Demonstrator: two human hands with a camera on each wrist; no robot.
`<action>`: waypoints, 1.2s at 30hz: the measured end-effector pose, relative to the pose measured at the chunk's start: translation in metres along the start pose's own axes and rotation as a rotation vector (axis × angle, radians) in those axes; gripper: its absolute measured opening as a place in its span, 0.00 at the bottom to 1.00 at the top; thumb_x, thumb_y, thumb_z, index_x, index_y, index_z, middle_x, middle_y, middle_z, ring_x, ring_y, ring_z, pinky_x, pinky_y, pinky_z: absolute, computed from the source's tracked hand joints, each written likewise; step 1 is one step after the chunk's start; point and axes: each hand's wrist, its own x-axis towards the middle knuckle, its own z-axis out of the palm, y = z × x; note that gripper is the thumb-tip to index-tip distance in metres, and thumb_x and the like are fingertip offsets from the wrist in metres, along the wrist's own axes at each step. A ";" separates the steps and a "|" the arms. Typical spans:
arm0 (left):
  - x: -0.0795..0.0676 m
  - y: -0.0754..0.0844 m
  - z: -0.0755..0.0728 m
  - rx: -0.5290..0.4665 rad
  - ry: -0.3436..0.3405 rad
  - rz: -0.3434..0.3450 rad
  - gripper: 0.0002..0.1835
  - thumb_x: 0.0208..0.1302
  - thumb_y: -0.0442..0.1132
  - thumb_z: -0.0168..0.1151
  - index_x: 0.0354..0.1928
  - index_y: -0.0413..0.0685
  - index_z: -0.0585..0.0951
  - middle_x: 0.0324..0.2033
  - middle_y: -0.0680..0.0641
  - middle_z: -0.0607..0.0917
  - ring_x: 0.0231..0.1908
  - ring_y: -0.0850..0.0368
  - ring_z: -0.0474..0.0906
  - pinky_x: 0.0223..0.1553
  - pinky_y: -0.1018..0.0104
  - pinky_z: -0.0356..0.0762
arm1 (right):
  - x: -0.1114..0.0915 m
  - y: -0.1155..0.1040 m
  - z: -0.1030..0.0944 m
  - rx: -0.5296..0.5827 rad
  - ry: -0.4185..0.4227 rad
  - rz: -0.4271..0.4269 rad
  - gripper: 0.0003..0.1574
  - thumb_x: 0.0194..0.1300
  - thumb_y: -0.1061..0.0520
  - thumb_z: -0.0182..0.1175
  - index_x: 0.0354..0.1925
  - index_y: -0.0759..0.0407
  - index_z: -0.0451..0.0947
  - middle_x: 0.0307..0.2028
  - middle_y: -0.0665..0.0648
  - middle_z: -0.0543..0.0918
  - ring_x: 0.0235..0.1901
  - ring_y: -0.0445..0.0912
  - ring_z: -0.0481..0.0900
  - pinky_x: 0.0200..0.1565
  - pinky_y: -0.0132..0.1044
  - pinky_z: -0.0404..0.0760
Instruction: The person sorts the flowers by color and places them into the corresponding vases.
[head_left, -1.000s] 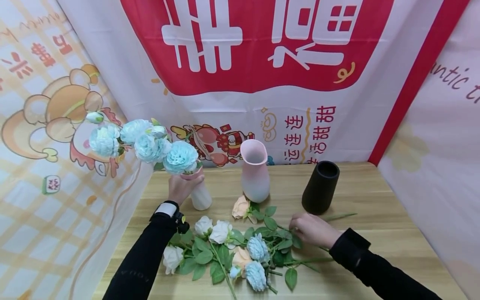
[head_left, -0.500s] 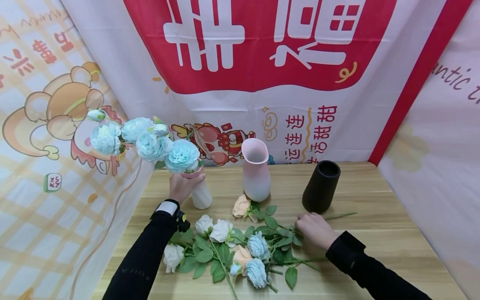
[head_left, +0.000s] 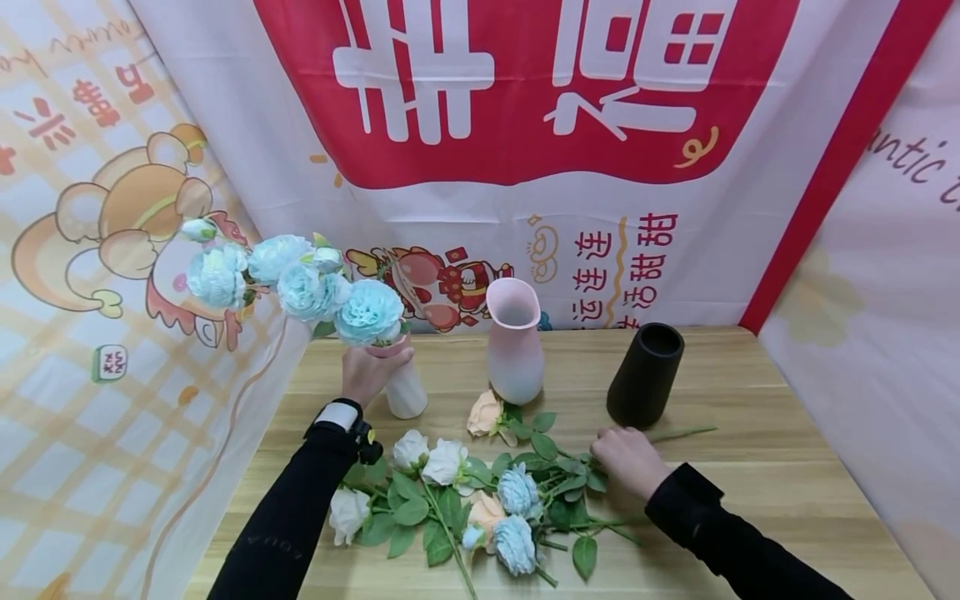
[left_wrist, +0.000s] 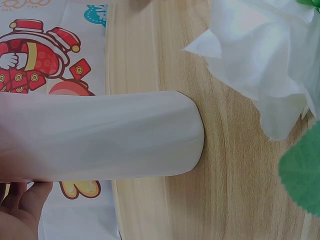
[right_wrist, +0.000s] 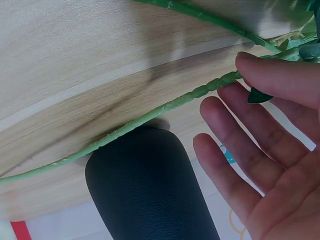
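In the head view my left hand (head_left: 366,372) grips the upper part of a small pink-and-white vase (head_left: 407,392), which holds light blue flowers (head_left: 369,311) leaning left. The left wrist view shows this vase's smooth pale body (left_wrist: 115,135) and the fingers (left_wrist: 32,202) at its side. With thumb and index finger, my right hand (head_left: 628,458) pinches a green flower stem (right_wrist: 172,104); its other fingers are spread loosely in the right wrist view. That stem runs past the base of a black vase (right_wrist: 145,185). Leaves hide which blossom the stem belongs to.
A taller pink-and-white vase (head_left: 515,358) stands at the back, right of the held one. Between my arms lie white roses (head_left: 444,462), blue flowers (head_left: 514,543) and peach roses (head_left: 485,414) with leafy stems. Printed cloth (head_left: 450,200) hangs behind the wooden table (head_left: 735,400).
My right hand has shifted slightly to the right at the stem. The left hand keeps its grip on the vase. The whole head view has drifted a little.
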 end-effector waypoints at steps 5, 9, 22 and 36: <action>0.000 0.000 0.002 0.020 -0.001 0.010 0.37 0.49 0.49 0.79 0.62 0.52 0.76 0.58 0.51 0.78 0.58 0.55 0.71 0.59 0.51 0.68 | -0.001 0.001 -0.002 0.029 -0.004 0.004 0.18 0.45 0.72 0.67 0.16 0.52 0.73 0.20 0.52 0.73 0.20 0.46 0.73 0.20 0.40 0.71; 0.000 0.001 0.003 0.011 -0.007 0.016 0.37 0.49 0.48 0.79 0.63 0.53 0.75 0.58 0.51 0.78 0.58 0.55 0.71 0.59 0.51 0.68 | -0.004 0.000 -0.003 0.044 0.005 0.026 0.18 0.46 0.75 0.67 0.18 0.54 0.74 0.20 0.52 0.73 0.19 0.46 0.72 0.19 0.39 0.72; 0.001 0.002 0.003 0.017 -0.017 0.001 0.35 0.49 0.51 0.78 0.61 0.54 0.77 0.57 0.53 0.78 0.58 0.57 0.71 0.59 0.52 0.68 | -0.008 0.002 -0.016 0.030 0.049 0.047 0.19 0.44 0.76 0.64 0.17 0.54 0.72 0.20 0.52 0.75 0.24 0.51 0.76 0.27 0.44 0.72; -0.002 0.003 -0.001 -0.020 -0.019 -0.006 0.37 0.49 0.49 0.79 0.62 0.54 0.76 0.58 0.53 0.78 0.59 0.57 0.70 0.60 0.52 0.66 | -0.008 0.006 -0.035 0.200 0.041 0.144 0.18 0.38 0.72 0.66 0.16 0.52 0.71 0.19 0.47 0.70 0.21 0.42 0.65 0.23 0.38 0.63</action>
